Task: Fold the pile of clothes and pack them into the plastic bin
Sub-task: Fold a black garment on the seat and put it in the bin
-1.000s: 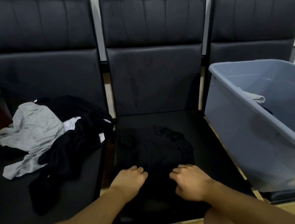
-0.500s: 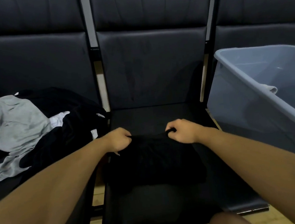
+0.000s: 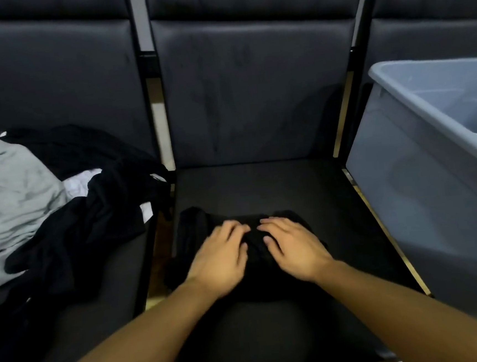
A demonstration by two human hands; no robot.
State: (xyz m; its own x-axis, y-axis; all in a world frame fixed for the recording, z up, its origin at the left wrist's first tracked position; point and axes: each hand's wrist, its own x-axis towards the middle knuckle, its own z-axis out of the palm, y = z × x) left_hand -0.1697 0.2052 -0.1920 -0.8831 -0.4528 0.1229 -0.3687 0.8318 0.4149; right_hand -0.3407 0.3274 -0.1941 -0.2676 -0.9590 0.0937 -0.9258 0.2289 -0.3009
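2 forearms reach in from bottom edge. Left hand (image 3: 221,259) and right hand (image 3: 293,248) lie flat, fingers straight, side by side, pressing black garment (image 3: 191,228) on middle seat (image 3: 260,184). Clothes pile (image 3: 57,205), grey and black, on left seat. Plastic bin (image 3: 422,182) on right seat; contents unclear.

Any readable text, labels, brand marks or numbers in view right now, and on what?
None readable. The white patches in the pile of clothes may be tags, but they are too small and blurred to show any lettering. No print shows on the plastic bin or the black garment.
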